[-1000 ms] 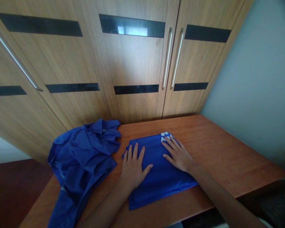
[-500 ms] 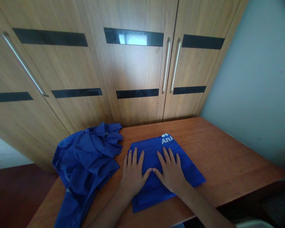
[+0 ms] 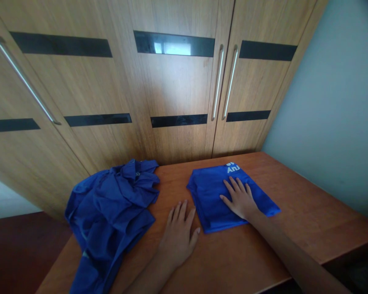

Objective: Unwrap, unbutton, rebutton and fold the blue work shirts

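Folded cloth [image 3: 211, 200] lies flat on surface [image 3: 221, 257], looks done, right hand [image 3: 239, 200] spread on top, left hand [image 3: 178, 239] loosely spread just beside it, neither gripping; crumpled cloth [image 3: 110, 204] at left, unfolded.

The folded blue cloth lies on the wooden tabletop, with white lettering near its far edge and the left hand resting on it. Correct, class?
No: the head view shows the right hand resting on the folded blue cloth; the left hand is beside it. The rest stands.
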